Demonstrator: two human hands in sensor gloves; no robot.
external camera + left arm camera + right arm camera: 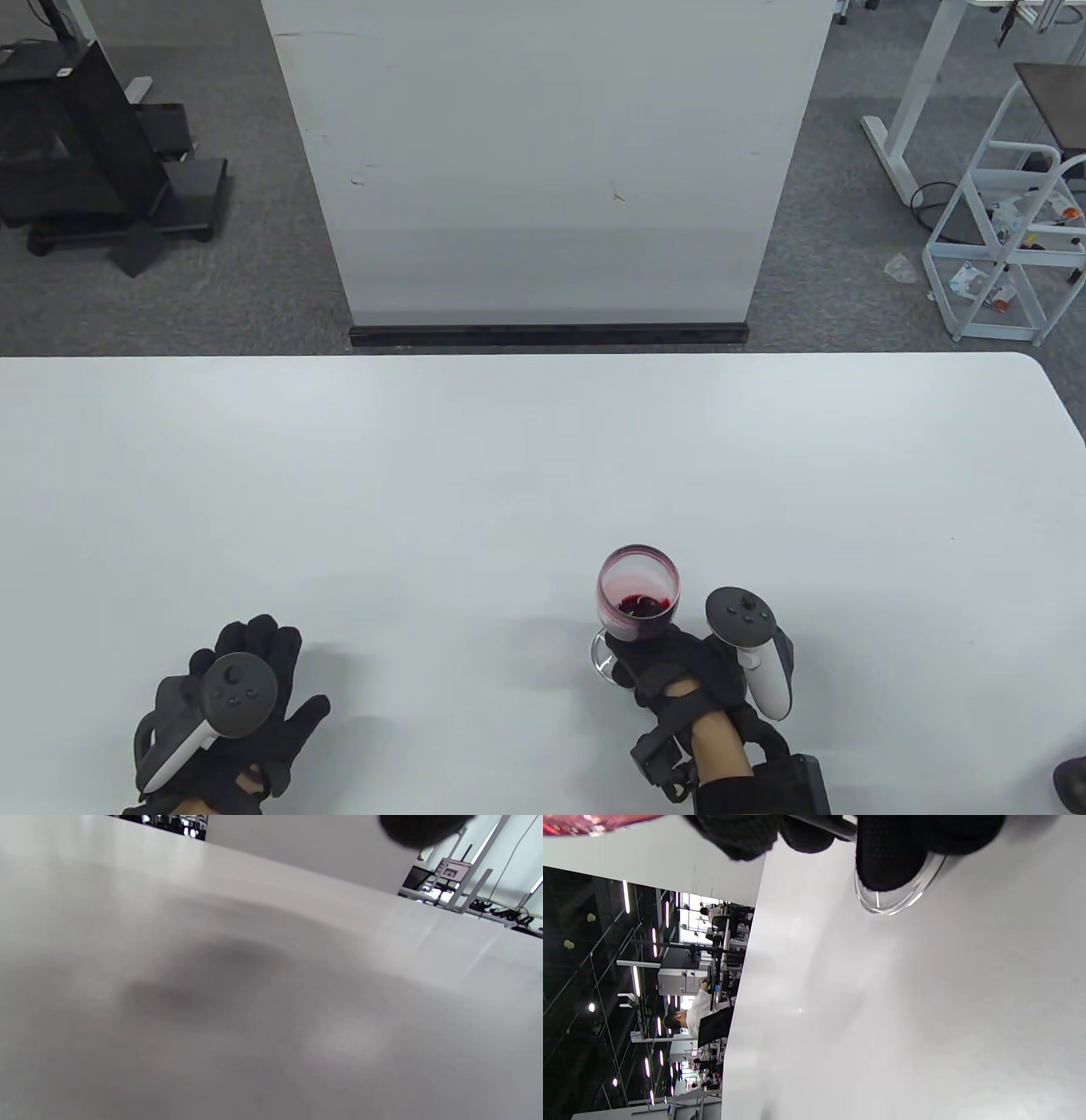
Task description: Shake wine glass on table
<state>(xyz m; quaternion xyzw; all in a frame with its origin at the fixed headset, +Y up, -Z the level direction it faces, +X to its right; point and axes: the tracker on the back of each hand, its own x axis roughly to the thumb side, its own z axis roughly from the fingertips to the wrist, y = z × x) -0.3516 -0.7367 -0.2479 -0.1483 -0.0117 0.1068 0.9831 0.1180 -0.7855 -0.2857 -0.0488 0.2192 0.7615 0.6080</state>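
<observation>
A clear wine glass (638,592) with a little red wine in its bowl stands on the white table (543,475) at the near right. My right hand (670,666) grips it around the stem, below the bowl. In the right wrist view my gloved fingers (888,853) wrap the stem above the round glass foot (901,897), which is at the table surface. My left hand (242,705) rests flat on the table at the near left, fingers spread, holding nothing. The left wrist view shows only bare table and one dark fingertip (418,830).
A white upright panel (543,161) stands beyond the table's far edge. A white wire rack (1010,238) and a black stand (76,144) are on the floor behind. The table's right corner is rounded.
</observation>
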